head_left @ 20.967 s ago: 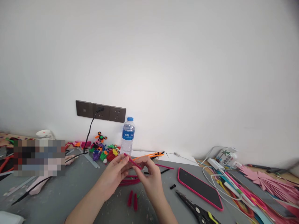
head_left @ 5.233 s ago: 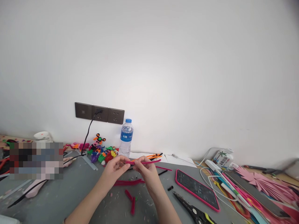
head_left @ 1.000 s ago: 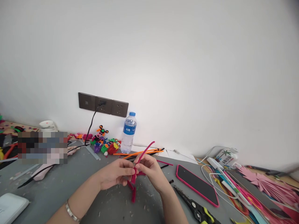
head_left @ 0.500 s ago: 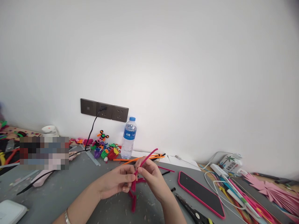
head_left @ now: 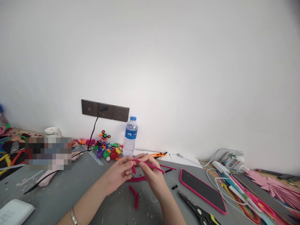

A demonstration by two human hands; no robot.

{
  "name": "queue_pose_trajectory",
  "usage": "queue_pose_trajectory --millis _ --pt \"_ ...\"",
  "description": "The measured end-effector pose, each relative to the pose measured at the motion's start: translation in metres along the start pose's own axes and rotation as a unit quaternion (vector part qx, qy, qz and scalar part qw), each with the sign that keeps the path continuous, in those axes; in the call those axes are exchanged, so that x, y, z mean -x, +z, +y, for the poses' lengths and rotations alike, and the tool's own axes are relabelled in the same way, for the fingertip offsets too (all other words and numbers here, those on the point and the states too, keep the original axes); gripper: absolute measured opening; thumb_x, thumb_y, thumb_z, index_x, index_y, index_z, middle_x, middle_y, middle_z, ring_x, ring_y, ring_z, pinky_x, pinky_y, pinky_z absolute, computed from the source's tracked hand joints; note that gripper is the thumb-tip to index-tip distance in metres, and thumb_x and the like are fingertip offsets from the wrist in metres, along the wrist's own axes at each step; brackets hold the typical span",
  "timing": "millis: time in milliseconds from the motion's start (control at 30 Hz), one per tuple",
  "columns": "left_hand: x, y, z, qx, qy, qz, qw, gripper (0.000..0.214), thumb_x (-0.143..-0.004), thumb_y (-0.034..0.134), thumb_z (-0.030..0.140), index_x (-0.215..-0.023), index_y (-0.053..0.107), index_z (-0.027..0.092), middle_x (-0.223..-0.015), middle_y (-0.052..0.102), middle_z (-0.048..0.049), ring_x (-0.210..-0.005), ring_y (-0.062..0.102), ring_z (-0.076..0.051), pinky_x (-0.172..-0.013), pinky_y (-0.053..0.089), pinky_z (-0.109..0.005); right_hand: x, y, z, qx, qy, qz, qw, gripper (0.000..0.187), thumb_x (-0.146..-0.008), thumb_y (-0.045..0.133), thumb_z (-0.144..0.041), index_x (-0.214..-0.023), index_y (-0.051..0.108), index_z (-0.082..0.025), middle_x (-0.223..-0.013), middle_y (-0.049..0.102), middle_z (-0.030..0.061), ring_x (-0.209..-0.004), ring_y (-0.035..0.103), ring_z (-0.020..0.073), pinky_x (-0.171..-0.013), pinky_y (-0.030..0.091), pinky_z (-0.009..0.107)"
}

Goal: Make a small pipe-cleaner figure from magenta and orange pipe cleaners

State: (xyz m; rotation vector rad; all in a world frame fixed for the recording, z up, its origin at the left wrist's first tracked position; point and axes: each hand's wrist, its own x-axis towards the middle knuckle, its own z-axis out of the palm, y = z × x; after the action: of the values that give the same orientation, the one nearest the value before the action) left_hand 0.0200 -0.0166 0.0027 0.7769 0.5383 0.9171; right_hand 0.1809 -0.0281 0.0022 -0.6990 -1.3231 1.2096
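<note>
Pinching a stem (head_left: 153, 167) between their fingertips in the head view, the left hand (head_left: 119, 176) and the right hand (head_left: 151, 173) meet just above the gray table (head_left: 112, 207). The left thumb and forefinger are narrow, closed on the stem near one end; the right thumb and forefinger grip it just beside them. The stem, thin and deep pink, slants rightward and down across the right hand, its far end free. A short pink length (head_left: 133, 169) hangs by the left fingertips; whether it belongs to the same stem cannot be told. A bracelet (head_left: 74, 217) circles the left wrist.

Below the hands lies a pink bundle (head_left: 137, 179), partly hidden, and nearer the person two short pink pieces (head_left: 137, 201) meet at an angle, with a green scrap (head_left: 140, 194) beside them. To the right of the right hand are a black bit (head_left: 174, 187), the scissors (head_left: 198, 211) with their tip pointing toward it, and a pink-edged phone (head_left: 203, 191), lying flat.

Behind the hands, the bottle (head_left: 130, 140) stands upright near the wall, just beside a cluster of colorful dolls (head_left: 106, 151). Orange stems (head_left: 159, 154) lie by white paper (head_left: 186, 160). At the lower left sits a white case (head_left: 16, 212).
</note>
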Motion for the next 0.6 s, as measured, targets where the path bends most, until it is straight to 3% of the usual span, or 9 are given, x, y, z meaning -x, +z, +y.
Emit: queue_pose_trajectory --millis 200,367,600 --pt "-0.004 -0.002 -0.002 0.047 0.036 0.049 0.997 0.027 -0.066 0.083 0.034 -0.075 0.064 0.017 -0.06 0.047 0.0061 -0.053 0.039 -0.005 -0.048 0.032 -0.017 0.0 0.007 0.002 0.096 -0.067 0.032 0.993 0.014 -0.087 0.058 -0.03 -0.087 0.068 -0.021 -0.096 0.067 0.0073 -0.093 0.062 0.0226 -0.083 0.047 0.033" --pt "-0.008 -0.005 0.001 0.052 0.08 0.09 0.991 0.027 -0.064 0.084 0.032 -0.074 0.066 0.016 -0.064 0.055 0.0051 -0.056 0.046 -0.005 -0.051 0.038 -0.016 0.006 0.022 0.005 0.235 -0.153 0.061 0.958 0.021 -0.09 0.052 -0.021 -0.103 0.068 -0.023 -0.093 0.068 0.0078 -0.088 0.063 0.0223 -0.079 0.048 0.032" --pt "-0.008 -0.005 -0.001 0.083 0.081 0.112 0.987 0.028 -0.059 0.086 0.03 -0.075 0.068 0.016 -0.069 0.064 0.0027 -0.062 0.056 -0.007 -0.053 0.043 -0.016 0.007 0.027 0.011 0.24 -0.166 0.054 0.955 0.026 -0.091 0.05 -0.018 -0.11 0.066 -0.022 -0.094 0.069 0.0072 -0.085 0.064 0.0208 -0.075 0.05 0.03"
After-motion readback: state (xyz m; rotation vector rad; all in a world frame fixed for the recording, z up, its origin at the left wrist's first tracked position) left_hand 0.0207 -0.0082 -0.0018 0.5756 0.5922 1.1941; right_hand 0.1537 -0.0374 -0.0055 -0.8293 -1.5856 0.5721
